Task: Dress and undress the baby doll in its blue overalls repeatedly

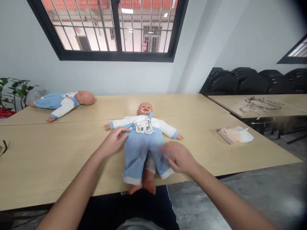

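Doll [141, 140] lies on a pale table [72, 140], barred window [116, 32] ahead, black chairs [225, 82] off right. Left hand [114, 140] is loosely open, right hand [180, 156] is too blurry to tell

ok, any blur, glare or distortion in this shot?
Head view: right hand smeared, likely by motion, left hand crisper; bright patches in the large window, whose sides lean, probably wide-angle distortion; pale sheen on the floor; top-right corner dark.
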`<state>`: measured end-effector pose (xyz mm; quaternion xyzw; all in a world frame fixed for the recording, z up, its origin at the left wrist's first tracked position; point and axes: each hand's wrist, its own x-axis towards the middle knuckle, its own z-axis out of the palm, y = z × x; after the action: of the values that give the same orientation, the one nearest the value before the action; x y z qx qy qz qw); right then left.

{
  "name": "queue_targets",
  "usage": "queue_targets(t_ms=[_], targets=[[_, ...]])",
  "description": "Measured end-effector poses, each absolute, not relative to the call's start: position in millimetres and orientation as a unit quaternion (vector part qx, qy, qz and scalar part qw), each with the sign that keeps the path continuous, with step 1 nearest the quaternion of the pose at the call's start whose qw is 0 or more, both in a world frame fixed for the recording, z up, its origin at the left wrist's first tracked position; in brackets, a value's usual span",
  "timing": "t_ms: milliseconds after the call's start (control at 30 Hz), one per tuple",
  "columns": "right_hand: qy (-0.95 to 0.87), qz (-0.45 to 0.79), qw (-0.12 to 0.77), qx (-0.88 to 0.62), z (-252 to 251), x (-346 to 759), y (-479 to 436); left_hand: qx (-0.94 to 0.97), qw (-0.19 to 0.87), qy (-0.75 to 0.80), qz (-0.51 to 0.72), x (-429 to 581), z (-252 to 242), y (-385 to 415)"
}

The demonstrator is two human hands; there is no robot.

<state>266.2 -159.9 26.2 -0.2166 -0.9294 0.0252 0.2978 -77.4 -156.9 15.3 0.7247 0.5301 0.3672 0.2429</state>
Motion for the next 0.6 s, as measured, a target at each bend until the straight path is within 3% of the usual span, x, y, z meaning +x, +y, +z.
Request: queue_targets(t_ms=[67,133,400,600], targets=[[-0.897,0.072,0.317,-0.299,33.8,239.2,-125.6,0.722,0.168,0.551,0.383,-75.8,3.4,-123.8],[-0.871,0.088,0.332,-0.351,37.8,208.9,-91.5,0.723,0.156,0.554,0.382,-71.4,-6.5,-97.7],[-0.949,0.092,0.188,-0.235,39.1,141.9,-24.5,0.708,0.189,0.502,0.459,-69.8,-15.6,-86.9],[-0.909,0.2,0.286,-0.229,51.9,139.9,-28.8,0.665,0.291,0.491,0.481,-63.0,-8.9,-103.6]])
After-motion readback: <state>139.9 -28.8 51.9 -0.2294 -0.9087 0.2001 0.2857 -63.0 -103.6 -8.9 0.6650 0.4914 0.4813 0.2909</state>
